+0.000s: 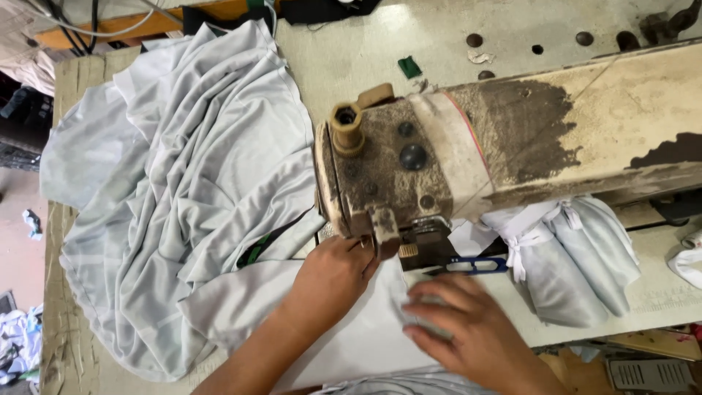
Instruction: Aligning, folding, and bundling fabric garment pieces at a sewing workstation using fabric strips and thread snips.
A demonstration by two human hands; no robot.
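Note:
A worn beige sewing machine (468, 143) spans the table from the middle to the right edge. Pale grey fabric (197, 190) lies heaped to its left and runs under its head. My left hand (333, 278) rests flat on the fabric right beside the needle area, fingers touching the machine's lower part. To the right, my right hand (468, 322) presses flat on the fabric in front of the machine, fingers spread and slightly blurred. Neither hand grips anything. The needle itself is hidden under the machine head.
Blue-handled thread snips (472, 265) lie by the machine base. A tied bundle of pale fabric (570, 256) sits under the machine arm at right. A small green scrap (409, 66) lies behind the machine. Cloth scraps lie on the floor (18, 344) at left.

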